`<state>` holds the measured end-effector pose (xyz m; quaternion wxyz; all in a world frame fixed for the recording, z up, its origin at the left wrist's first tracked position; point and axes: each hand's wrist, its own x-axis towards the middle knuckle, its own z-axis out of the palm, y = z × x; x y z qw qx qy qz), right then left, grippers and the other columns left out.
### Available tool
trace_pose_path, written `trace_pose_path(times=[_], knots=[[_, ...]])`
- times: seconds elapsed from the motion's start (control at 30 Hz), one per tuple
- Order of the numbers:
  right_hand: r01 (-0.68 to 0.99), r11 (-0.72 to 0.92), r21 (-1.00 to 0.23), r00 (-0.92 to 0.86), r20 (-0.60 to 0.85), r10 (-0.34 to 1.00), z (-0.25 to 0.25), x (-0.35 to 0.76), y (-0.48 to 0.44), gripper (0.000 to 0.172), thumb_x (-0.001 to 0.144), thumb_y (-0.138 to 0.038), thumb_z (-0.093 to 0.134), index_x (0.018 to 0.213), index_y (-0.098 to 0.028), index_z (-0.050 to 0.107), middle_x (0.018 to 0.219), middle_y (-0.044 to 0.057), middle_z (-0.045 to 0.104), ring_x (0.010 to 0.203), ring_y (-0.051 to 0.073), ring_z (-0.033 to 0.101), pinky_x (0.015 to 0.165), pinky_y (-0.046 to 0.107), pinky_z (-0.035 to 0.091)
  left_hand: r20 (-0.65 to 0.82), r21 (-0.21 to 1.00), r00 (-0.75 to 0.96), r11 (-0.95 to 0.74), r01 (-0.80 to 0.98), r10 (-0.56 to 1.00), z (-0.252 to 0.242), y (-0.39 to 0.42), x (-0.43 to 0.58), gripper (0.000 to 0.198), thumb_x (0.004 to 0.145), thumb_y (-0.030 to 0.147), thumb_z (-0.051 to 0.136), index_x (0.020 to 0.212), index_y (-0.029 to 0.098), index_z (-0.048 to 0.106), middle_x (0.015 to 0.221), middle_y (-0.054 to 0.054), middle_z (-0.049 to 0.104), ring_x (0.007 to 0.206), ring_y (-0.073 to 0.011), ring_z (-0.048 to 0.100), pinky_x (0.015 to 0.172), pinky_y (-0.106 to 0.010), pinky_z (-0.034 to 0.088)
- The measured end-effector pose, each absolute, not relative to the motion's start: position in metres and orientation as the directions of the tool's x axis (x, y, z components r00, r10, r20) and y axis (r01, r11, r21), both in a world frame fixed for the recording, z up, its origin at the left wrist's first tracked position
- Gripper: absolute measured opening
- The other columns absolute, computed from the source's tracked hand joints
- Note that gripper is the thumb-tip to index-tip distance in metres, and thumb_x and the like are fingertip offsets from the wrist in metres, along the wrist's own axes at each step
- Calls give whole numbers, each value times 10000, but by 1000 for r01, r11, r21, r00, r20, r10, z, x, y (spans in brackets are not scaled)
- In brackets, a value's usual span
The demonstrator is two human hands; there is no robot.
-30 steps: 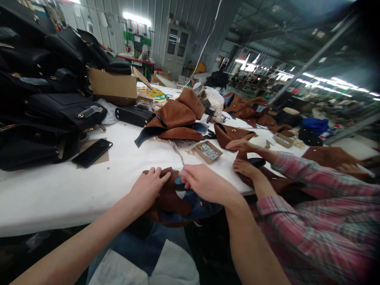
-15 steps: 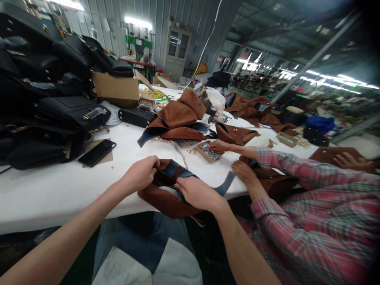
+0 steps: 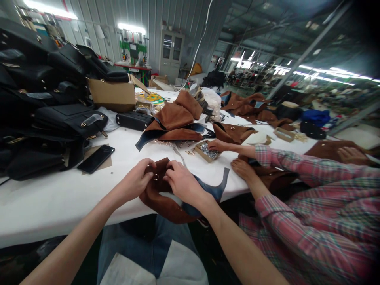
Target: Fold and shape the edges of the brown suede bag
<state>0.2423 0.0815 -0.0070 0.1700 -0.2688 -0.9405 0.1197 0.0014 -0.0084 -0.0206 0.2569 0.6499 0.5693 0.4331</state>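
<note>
A brown suede-like bag piece [image 3: 166,204] with a blue-grey lining lies at the table's front edge, partly over my lap. My left hand [image 3: 141,176] pinches its upper left edge, fingers curled. On the other side my right hand [image 3: 181,180] grips the upper right edge with bent fingers. Between both hands a gold-coloured metal ring [image 3: 156,177] shows on the brown face. A loose blue-grey strip [image 3: 218,184] trails to the right of my right hand. My right fingertips are partly hidden behind the hand.
Black bags [image 3: 65,118] are heaped at the left, near a phone [image 3: 96,158] on cardboard. More brown bag pieces [image 3: 175,118] lie ahead. At the right, a co-worker's hand [image 3: 218,145] reaches into a small box [image 3: 204,152] of metal bits; the other hand [image 3: 243,168] rests on brown material.
The bag piece's edge has been turned so its brown face with the ring now shows instead of lining. My right hand has moved up and left, closer to my left hand.
</note>
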Motion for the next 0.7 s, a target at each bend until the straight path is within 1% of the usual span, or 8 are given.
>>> trace_pose_path(times=[0.1, 0.2, 0.27, 0.37, 0.43, 0.5, 0.6, 0.7], knots=[[547, 757, -358, -736, 225, 638, -4, 240, 82, 277, 1190, -322, 550, 1048, -157, 721, 1387, 145, 600, 1168, 247, 609, 1074, 437, 516, 326, 827, -49, -259, 499, 944, -27, -12, -1, 229, 1060, 196, 543, 1269, 239, 627, 1295, -64, 650, 1264, -269, 647, 1120, -446, 528], [460, 739, -492, -819, 87, 567, -1, 239, 85, 293, 1181, -305, 558, 998, -171, 742, 1151, 90, 657, 1011, 194, 619, 969, 372, 483, 401, 779, -64, -304, 548, 914, -29, -11, 0, 183, 1039, 184, 555, 1160, 216, 689, 1339, -97, 638, 1303, -279, 633, 1195, -472, 511], [382, 671, -636, -842, 61, 536, 3, 238, 92, 294, 1160, -286, 583, 970, -178, 779, 1055, 61, 702, 1018, 185, 640, 963, 341, 465, 388, 770, -83, -273, 577, 918, -25, -14, 5, 185, 1060, 211, 562, 1154, 212, 722, 1442, -126, 611, 1398, -306, 602, 1215, -497, 516], [235, 292, -927, -796, -11, 606, 15, 236, 106, 318, 1141, -442, 645, 1020, -182, 780, 1042, 48, 767, 990, 188, 675, 908, 301, 507, 463, 739, -198, -253, 625, 864, -8, -32, 19, 194, 1145, 279, 561, 1251, 230, 715, 1571, -129, 559, 1535, -320, 531, 1265, -518, 513], [59, -69, -996, -795, -89, 600, 29, 234, 114, 355, 1089, -552, 719, 1097, -197, 730, 1089, 58, 783, 979, 211, 708, 879, 311, 578, 606, 665, -278, -282, 692, 745, 9, -51, 30, 211, 1187, 345, 584, 1354, 247, 667, 1603, -124, 553, 1557, -317, 520, 1316, -523, 486], [-67, -318, -946, -825, -127, 551, 44, 228, 116, 340, 1060, -530, 756, 1150, -208, 690, 1146, 78, 790, 1020, 243, 747, 926, 378, 650, 683, 607, -289, -302, 735, 671, 27, -70, 41, 446, 1182, 510, 654, 1547, 270, 565, 1666, -130, 519, 1592, -340, 491, 1353, -539, 465], [-115, -463, -879, -870, -136, 474, 59, 213, 109, 240, 1104, -393, 660, 1238, -197, 691, 1229, 108, 795, 1117, 269, 783, 1038, 490, 678, 643, 601, -233, -293, 743, 729, 44, -82, 49, 1076, 1023, 820, 790, 1804, 298, 264, 1807, -149, 381, 1665, -406, 405, 1377, -591, 444], [-161, -531, -832, -880, -123, 458, 59, 197, 95, 211, 1134, -336, 576, 1220, -187, 697, 1306, 109, 790, 1229, 275, 782, 1127, 504, 660, 543, 631, -224, -218, 744, 809, 46, -73, 46, 1391, 900, 735, 962, 1864, 287, 64, 1868, -170, 279, 1661, -438, 416, 1356, -601, 462]])
